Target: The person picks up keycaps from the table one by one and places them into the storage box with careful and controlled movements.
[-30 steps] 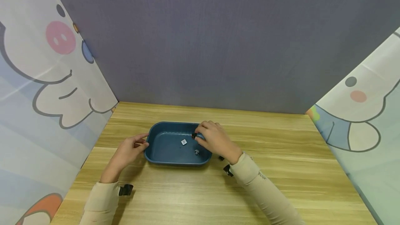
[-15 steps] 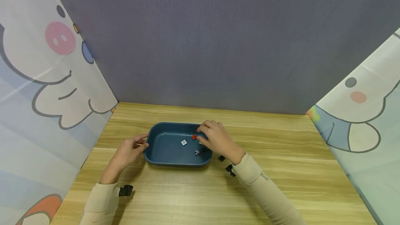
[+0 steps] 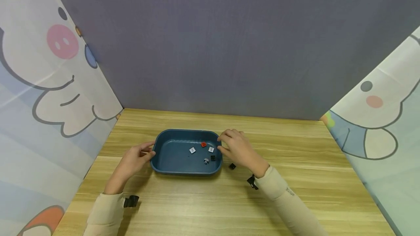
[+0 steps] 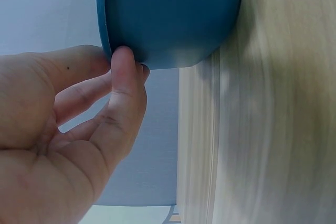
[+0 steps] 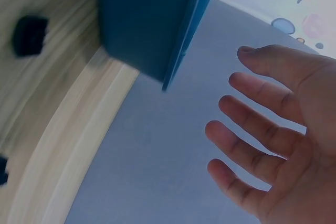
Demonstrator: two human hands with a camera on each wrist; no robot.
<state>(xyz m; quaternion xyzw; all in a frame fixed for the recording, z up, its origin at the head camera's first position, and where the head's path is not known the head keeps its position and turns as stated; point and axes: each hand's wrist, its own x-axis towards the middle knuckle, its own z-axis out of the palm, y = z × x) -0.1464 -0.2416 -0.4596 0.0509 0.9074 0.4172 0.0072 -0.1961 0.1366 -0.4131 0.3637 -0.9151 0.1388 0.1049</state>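
The blue tray [image 3: 177,172] sits on the wooden table [image 3: 183,210] in front of you, its long sides running left to right. Your left hand [image 3: 132,160] holds the tray's left end, thumb and finger drawn narrow at the rim; the left wrist view shows one fingertip against the outer wall, while the tip on the rim is partly covered by it. Your right hand [image 3: 241,150] is just beside the tray's right end, fingers spread wide around nothing, and the right wrist view puts it apart from the wall.

Toward the tray's right half lie a red piece [image 3: 203,144], a white piece [image 3: 211,149], a black piece [image 3: 213,158] and a grey piece [image 3: 206,161]; another white piece [image 3: 192,150] lies nearer the tray's middle. You can see faint marks on the white tops, too small to read, and the grey one's shape is hard to make out.

Just outside the tray's right end, a second black piece [image 3: 232,166] rests on the table. The right wrist view, blurred on that side, also catches a dark object [image 5: 2,170] cut off by its edge; you cannot tell what it is. Neither wrist view shows you the tray's inside.
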